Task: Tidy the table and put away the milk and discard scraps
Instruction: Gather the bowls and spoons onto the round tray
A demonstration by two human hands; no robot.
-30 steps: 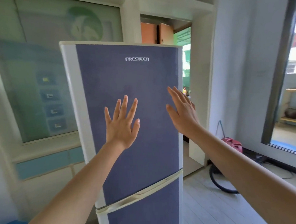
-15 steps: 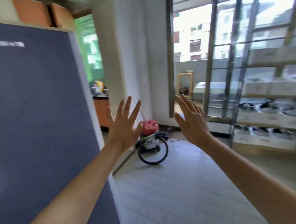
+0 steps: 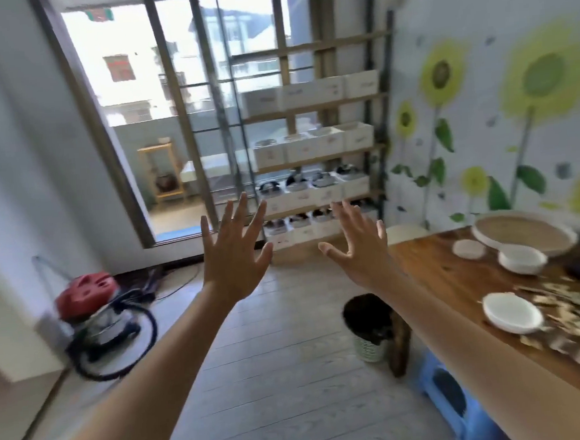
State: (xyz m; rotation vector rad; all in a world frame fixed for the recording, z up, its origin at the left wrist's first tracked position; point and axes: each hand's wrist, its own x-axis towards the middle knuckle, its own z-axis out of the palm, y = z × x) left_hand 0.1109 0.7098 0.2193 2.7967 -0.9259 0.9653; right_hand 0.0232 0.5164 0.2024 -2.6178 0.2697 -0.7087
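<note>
By the right wall, the wooden tabletop (image 3: 451, 284) had swung into view where the fridge door stood a second earlier. Scraps (image 3: 569, 313) littered it beside white plates (image 3: 511, 311), and a dark bin (image 3: 367, 317) stood by its leg. The left hand (image 3: 233, 258) and right hand (image 3: 363, 252) were spread and empty. No milk was visible, so it was likely stowed. Scraps were probably next.

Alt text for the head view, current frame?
The left hand and right hand are raised, empty, fingers spread, above the floor. At right, a wooden table holds white dishes, a woven tray and scattered scraps; a bin stands beside it, a red vacuum at left.
</note>
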